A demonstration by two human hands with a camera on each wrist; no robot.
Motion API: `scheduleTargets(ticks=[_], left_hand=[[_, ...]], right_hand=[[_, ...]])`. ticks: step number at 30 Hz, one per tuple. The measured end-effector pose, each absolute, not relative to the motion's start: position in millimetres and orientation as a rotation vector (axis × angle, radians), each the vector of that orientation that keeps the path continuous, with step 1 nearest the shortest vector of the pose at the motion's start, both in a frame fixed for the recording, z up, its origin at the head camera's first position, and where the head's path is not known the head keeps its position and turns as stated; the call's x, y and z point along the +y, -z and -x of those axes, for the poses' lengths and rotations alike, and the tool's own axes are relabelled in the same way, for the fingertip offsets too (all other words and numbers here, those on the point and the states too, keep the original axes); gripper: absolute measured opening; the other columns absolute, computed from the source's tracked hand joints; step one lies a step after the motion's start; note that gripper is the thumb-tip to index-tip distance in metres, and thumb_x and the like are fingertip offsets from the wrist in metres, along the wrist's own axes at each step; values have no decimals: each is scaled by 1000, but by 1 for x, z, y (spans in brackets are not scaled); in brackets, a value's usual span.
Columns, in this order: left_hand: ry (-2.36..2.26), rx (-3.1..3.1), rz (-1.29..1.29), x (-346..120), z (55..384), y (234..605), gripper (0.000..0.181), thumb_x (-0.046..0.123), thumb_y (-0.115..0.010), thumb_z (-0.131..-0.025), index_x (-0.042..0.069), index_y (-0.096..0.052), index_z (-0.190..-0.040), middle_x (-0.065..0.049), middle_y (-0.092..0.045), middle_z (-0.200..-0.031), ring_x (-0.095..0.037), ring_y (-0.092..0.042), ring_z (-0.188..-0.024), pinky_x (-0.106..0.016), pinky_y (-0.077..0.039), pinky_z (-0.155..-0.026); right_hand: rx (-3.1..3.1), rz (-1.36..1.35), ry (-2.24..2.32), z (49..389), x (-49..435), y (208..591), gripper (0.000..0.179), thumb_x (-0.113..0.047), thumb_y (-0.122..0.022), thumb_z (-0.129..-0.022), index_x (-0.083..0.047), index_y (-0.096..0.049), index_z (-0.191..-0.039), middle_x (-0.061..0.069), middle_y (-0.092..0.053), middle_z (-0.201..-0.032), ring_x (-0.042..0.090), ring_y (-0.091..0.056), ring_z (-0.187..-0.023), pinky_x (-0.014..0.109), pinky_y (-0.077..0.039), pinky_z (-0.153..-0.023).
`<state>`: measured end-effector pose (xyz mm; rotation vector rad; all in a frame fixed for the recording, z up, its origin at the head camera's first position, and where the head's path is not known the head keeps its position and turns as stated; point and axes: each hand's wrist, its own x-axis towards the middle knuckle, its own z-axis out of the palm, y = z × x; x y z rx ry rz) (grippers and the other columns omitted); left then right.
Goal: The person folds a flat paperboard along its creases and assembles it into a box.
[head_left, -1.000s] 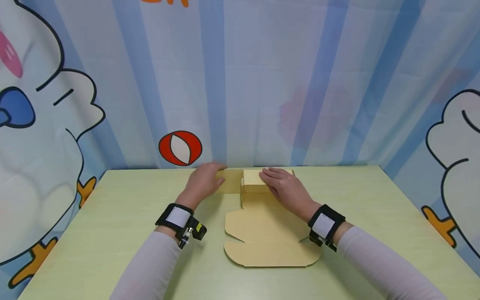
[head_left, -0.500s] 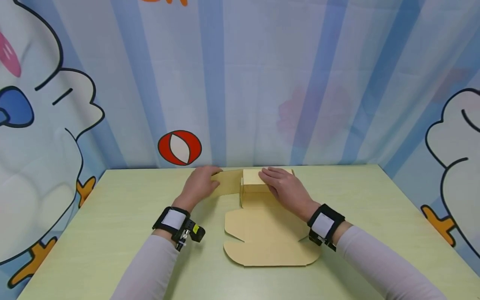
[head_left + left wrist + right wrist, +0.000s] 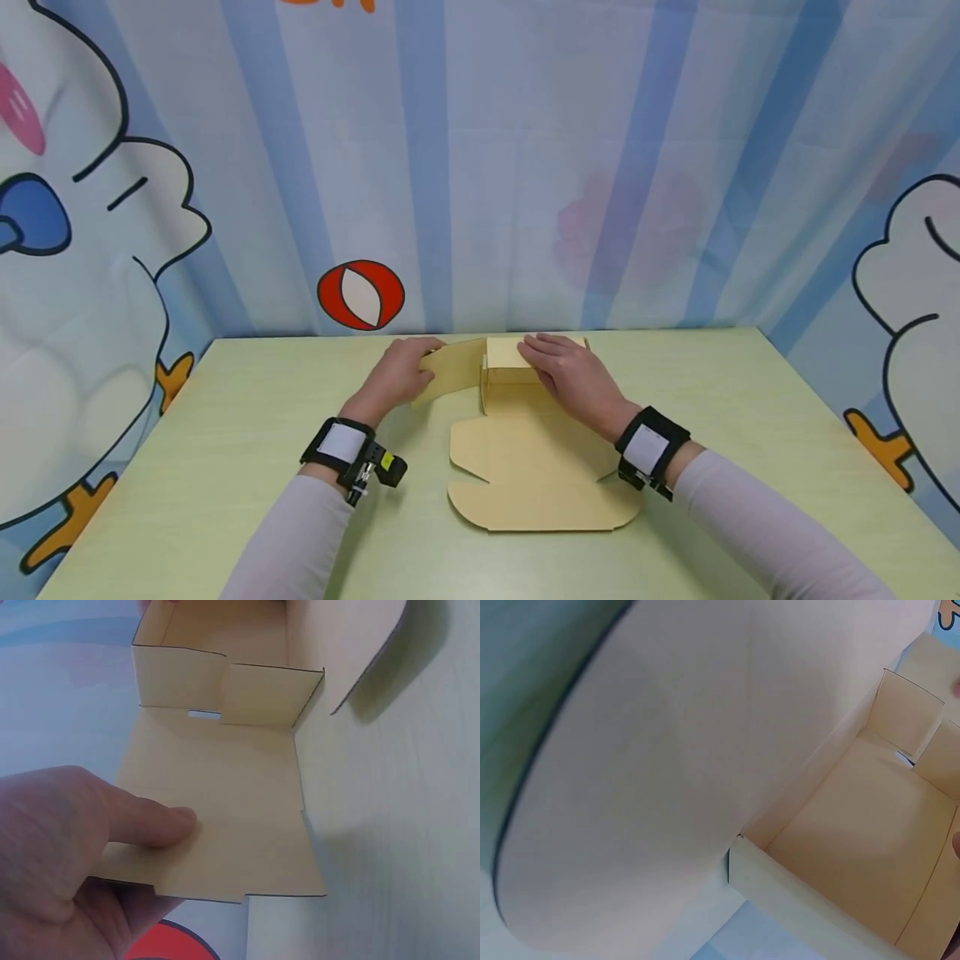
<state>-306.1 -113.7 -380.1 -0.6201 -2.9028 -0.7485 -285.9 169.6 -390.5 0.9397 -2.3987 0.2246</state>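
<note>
Filling the upper half of the head view, the same striped backdrop [image 3: 510,150], and spread out beneath it, the pale table [image 3: 225,433]. On to the cardboard box [image 3: 517,402], just right of centre near the table's far edge, sitting as a second ago. Reaching from it toward the bottom of the frame, the notched lid panel [image 3: 540,454], unmoved too. Inside the box, right half of the right wrist view, a plain cardboard floor [image 3: 870,832], with a fingertip [image 3: 957,844] poking in at the right edge. Now the right hand [image 3: 577,383], right of centre in the head view, holding station, fingers straight and side by side over the box's far edge; hard to tell a press from a pinch there. Over to the left hand [image 3: 390,379], left of centre, drawn down and leftward since a second ago, pinching the side flap [image 3: 456,367], thumb [image 3: 161,825] across the near face. Swinging along with it, that same flap, straighter earlier, now slanting toward the lower left from the box's left end wall [image 3: 259,696]. Smallest of all, at the fold, upper middle of the left wrist view, a thin pale slot [image 3: 204,715].
</note>
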Motion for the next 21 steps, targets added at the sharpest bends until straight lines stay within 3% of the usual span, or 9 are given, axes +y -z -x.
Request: scheduleTargets(ticks=[7,14,18,21], left_hand=[[744,-2951,648,-110,299,373,41,-2,-65,-88,2,-63,-129,-15,-66,-129,-34,-62,-120,-49,-47,-107],[735,-2955,681,-104,296,370,28,-3,-65,-86,7,-72,-111,-6,-73,-100,-22,-63,-91,-43,-55,-93],[750,-2978,683,-101,294,369,23,-2,-66,-86,7,-72,-106,-4,-69,-89,-18,-56,-80,-36,-56,-83],[750,-2972,726,-98,292,368,14,-2,-66,-85,6,-71,-96,-3,-61,-78,-18,-51,-74,-31,-49,-72]], right_hand=[[-2403,-943,-231,286,170,390,42,-4,-71,-89,-7,-65,-131,12,-67,-131,30,-63,-123,42,-53,-101],[-2408,-951,-218,288,169,387,41,-6,-69,-90,-7,-65,-131,12,-67,-130,30,-63,-122,43,-53,-100],[-2421,-947,-219,287,169,387,41,-6,-69,-90,-7,-64,-131,12,-67,-131,30,-63,-123,43,-53,-100],[-2422,-943,-216,287,169,387,42,-6,-70,-90,-7,-64,-131,12,-67,-131,30,-63,-123,43,-53,-100]])
